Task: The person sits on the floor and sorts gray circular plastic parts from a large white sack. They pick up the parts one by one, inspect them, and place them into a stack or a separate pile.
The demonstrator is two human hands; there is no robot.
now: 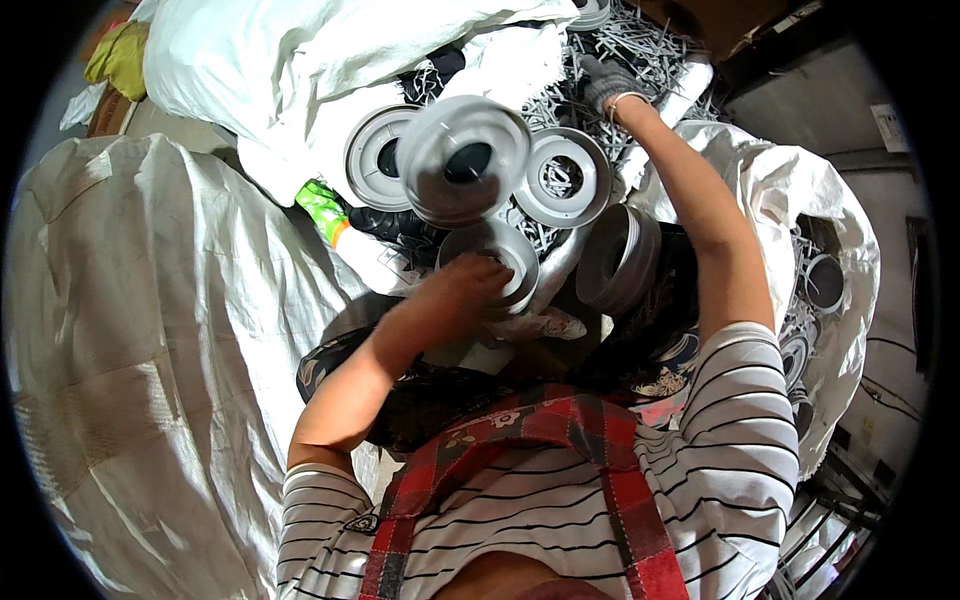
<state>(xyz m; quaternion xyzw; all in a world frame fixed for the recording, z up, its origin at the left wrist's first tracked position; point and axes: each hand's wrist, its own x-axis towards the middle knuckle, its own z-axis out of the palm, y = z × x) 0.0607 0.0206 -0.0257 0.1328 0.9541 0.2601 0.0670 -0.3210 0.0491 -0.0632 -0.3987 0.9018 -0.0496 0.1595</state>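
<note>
My bare left hand (470, 287), smeared by motion, is over a grey flanged plastic ring (523, 285) near my lap; its fingers do not show clearly. Just beyond it, a blurred grey flanged disc (428, 185) with a dark centre hole appears tilted in the air, with no hand on it. Behind that disc is a similar one (362, 160), and a ring (593, 190) lies to its right. My right hand (612, 88), in a grey glove, reaches far out to the thin white and grey strips (655, 45); its fingers look apart, and I see nothing held.
Stacked grey rings (610, 265) lean by my right knee. A large white woven sack (150, 330) fills the left side; another white sack (240, 60) spreads at the back. On the right, an opened white sack (845, 215) contains strips and rings. A green packet (318, 208) lies beside the discs.
</note>
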